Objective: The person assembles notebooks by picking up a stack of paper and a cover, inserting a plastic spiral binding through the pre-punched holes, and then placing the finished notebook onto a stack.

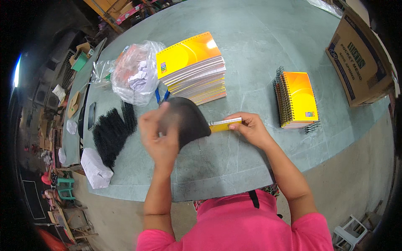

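Observation:
My right hand is closed on a small notepad with a yellow cover, its page edges turned up. A black curved piece like a cap brim hides the notepad's left end. My left hand is raised beside this black piece, its fingers curled and smeared by motion. Whether they grip anything is unclear. Left of that hand lies a heap of black spiral coils, with one thin coil standing out near my fingers. Beyond both hands rises a tall stack of yellow-orange notepads with punched edges.
Spiral-bound notepads are stacked on the right, near a cardboard box. A clear plastic bag with crumpled paper sits at the left. A white wrapped bundle and a dark phone lie along the table's left side.

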`<state>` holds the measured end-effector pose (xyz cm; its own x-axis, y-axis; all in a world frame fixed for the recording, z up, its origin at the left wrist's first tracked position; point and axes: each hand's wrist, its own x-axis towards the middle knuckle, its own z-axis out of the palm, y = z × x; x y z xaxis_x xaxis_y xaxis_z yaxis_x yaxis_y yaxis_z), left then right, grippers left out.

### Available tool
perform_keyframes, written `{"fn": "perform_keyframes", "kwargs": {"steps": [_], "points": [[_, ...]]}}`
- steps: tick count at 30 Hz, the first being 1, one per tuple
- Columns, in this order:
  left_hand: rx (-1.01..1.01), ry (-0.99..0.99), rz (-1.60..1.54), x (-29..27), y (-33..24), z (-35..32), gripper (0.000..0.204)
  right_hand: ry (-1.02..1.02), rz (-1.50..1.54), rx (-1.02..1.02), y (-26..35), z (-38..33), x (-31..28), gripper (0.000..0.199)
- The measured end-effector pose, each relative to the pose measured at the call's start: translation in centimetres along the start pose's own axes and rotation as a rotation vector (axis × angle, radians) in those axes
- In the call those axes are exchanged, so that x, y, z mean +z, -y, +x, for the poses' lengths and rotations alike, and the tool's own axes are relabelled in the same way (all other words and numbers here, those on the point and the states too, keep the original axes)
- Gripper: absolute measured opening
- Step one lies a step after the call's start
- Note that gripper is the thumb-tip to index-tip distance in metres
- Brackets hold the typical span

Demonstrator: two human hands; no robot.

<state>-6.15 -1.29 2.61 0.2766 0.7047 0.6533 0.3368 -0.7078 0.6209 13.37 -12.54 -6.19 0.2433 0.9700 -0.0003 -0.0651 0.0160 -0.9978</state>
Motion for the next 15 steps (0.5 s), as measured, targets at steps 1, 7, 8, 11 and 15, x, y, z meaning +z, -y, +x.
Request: {"fn": "perform_keyframes", "kwargs": {"steps": [1,7,8,11,15], "points": [[0.028,0.217,-0.019,0.3,0.0,-0.8,0.033,-0.004,0.037,-0.005,0.0,0.1,0.3,0.023],[-0.049,0.067,-0.133,0.7,0.4,-0.2,0.035,0.027,0.070,0.022,-0.4,0.1,0.3,0.024],[0.011,0.034,-0.063,1.2,0.0,-0.5,0.034,0.035,0.077,0.034,-0.7,0.1,0.6,0.024],[0.087,0.580,-0.087,1.7,-0.7,-2.7,0.031,0.036,0.075,0.022,-0.9,0.4,0.9,0.026],[0.089,0.255,-0.051,1.1,-1.2,-0.5,0.027,0.104,-0.038,-0.011,-1.2,0.5,0.7,0.027]]}}
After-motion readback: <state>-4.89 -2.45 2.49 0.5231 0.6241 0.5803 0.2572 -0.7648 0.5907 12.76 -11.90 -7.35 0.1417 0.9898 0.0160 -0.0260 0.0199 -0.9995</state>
